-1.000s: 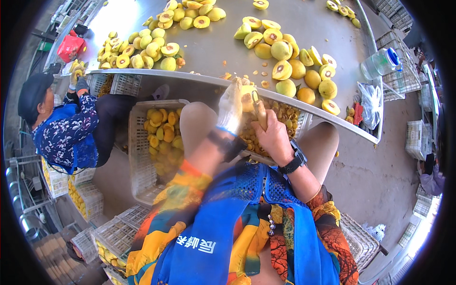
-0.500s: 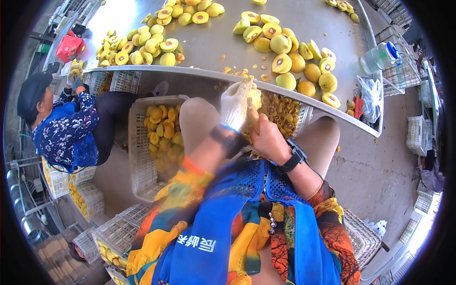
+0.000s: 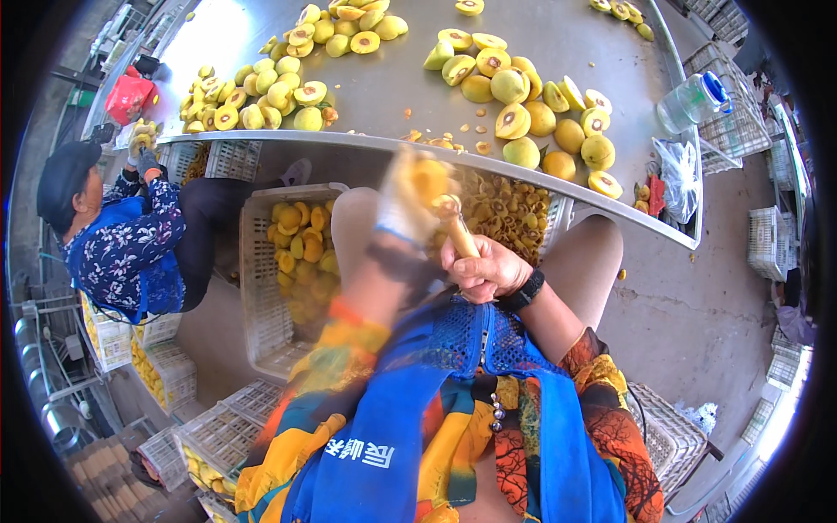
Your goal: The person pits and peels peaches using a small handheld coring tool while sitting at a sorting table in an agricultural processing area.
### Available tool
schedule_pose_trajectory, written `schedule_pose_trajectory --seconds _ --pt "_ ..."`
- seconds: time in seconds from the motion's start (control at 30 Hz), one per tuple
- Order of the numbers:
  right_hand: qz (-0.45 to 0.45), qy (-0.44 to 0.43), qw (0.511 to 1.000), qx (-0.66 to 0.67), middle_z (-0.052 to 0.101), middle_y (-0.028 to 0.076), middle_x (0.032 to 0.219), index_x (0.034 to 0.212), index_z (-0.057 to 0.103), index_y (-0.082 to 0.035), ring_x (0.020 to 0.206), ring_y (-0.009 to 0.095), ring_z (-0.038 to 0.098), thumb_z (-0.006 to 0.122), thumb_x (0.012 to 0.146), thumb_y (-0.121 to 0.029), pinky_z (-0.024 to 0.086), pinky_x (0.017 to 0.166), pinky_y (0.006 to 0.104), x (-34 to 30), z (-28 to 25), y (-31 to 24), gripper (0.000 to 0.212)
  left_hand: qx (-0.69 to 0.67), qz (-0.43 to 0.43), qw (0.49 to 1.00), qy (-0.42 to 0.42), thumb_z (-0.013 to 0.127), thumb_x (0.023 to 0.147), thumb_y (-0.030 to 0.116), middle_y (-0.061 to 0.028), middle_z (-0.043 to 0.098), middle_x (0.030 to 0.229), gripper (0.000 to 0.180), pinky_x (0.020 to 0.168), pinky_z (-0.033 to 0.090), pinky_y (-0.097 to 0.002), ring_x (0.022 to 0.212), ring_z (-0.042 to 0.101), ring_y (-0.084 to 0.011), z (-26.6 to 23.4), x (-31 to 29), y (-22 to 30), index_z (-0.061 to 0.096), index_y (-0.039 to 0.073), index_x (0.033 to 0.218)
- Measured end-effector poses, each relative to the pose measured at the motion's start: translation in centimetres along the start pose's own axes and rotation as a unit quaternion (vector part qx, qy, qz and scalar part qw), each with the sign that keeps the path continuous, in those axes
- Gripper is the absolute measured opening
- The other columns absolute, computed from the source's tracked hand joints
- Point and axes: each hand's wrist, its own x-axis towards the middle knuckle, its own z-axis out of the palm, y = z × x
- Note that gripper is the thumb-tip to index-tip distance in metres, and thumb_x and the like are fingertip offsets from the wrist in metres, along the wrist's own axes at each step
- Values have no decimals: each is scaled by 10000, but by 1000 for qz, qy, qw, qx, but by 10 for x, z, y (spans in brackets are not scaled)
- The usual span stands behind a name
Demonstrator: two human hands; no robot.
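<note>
My left hand (image 3: 405,207), in a white glove and smeared by motion, is closed round a yellow peach half (image 3: 430,180) below the table's edge. In my bare right hand (image 3: 491,268) is the wooden handle of a pitting tool (image 3: 461,236). Its metal head points up toward the peach half, close beside it; whether they touch I cannot tell. Under my hands stands a crate holding cut peach scraps (image 3: 501,213). Cut peach halves (image 3: 513,120) and rounder-looking ones lie in piles on the metal table (image 3: 401,96).
Left of my knees stands a crate (image 3: 266,305) of cleaned peach halves. A clear jar (image 3: 693,103) and a plastic bag (image 3: 677,179) lie at the table's right end. At the left, a co-worker (image 3: 122,231) handles fruit. Stacked crates (image 3: 227,427) stand behind on the left.
My left hand has moved slightly left, apart from the right, showing the peach half. My right hand has dropped a little and turned, and the tool's metal head now shows.
</note>
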Motion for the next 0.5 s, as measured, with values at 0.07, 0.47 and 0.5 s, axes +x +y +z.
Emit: schedule_pose_trajectory --seconds 0.07,0.47,0.5 --pt "-9 86 993 -79 415 -17 519 952 495 -45 360 58 364 528 840 -43 283 324 191 -2 1 1 117 70 95 989 94 495 853 535 -29 603 734 337 400 385 -228 551 571 -159 -16 -8 39 543 204 808" --pt "-108 364 680 -627 564 257 670 887 483 9 666 427 567 618 774 -215 452 588 477 -1 -30 24 284 850 223 473 62 512 779 561 -137 643 951 550 780 466 -407 920 601 -309 72 37 51 587 113 1088" --pt "-124 378 683 -613 565 257 673 887 488 7 666 426 568 624 772 -214 451 584 474 -4 -26 19 284 860 212 465 -5 462 785 597 -132 644 960 579 805 459 -412 926 603 -303 70 76 36 585 123 1093"
